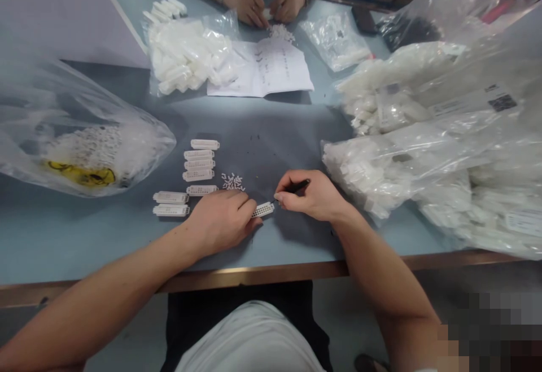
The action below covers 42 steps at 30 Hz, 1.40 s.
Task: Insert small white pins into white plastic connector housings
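Block [263, 209], white and marked with rows of small dark holes, is just above the table [288, 129] or resting on it (which one I cannot tell), close to its near edge. The left hand [224, 217] has its grip clasped about the block's left end. The right hand [315, 194] grasps a slim black tool [302, 184] between thumb and fingers, its thin tip at or very near the block's right end; contact is too small to make out. Just beyond the left hand lies a loose heap of tiny white pieces [232, 182]. To its left are seven similar blocks [199, 165], five in an uneven column and two stacked nearer and further left. A clear bag [84, 152] showing a yellow patch lies at the far left, and bulky bags of white parts [381, 166] fill the right side. Across the table, a co-worker's hands [249, 8] meet around a small white item behind a paper sheet [275, 70].
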{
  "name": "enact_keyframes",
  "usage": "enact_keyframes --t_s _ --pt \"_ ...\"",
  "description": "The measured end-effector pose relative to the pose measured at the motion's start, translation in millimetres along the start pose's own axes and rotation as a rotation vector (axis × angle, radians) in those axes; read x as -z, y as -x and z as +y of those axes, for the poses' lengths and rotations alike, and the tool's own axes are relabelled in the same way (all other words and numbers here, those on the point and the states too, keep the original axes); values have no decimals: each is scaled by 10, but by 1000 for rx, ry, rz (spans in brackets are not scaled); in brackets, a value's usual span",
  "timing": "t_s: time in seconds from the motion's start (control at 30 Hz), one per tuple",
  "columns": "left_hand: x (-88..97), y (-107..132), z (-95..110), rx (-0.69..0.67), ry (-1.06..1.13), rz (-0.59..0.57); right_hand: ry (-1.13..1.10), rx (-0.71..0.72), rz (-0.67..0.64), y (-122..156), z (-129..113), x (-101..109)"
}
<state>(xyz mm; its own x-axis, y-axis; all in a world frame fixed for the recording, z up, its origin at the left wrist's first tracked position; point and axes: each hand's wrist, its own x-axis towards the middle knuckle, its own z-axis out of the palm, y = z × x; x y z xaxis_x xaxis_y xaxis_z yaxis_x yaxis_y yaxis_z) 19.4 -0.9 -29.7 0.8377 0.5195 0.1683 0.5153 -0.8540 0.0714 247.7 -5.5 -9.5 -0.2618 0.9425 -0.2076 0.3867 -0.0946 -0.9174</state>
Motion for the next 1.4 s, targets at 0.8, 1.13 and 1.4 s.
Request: enact_keyframes --t_s 0.8,1.13,1.4 --pt "-8 -2 5 -37 -3 42 183 90 -17 20 20 -52" --pt "-17 19 2 -16 18 -13 399 200 -7 86 -47 -120" --pt "-27 2 -5 -18 10 2 266 136 -38 70 -26 -69"
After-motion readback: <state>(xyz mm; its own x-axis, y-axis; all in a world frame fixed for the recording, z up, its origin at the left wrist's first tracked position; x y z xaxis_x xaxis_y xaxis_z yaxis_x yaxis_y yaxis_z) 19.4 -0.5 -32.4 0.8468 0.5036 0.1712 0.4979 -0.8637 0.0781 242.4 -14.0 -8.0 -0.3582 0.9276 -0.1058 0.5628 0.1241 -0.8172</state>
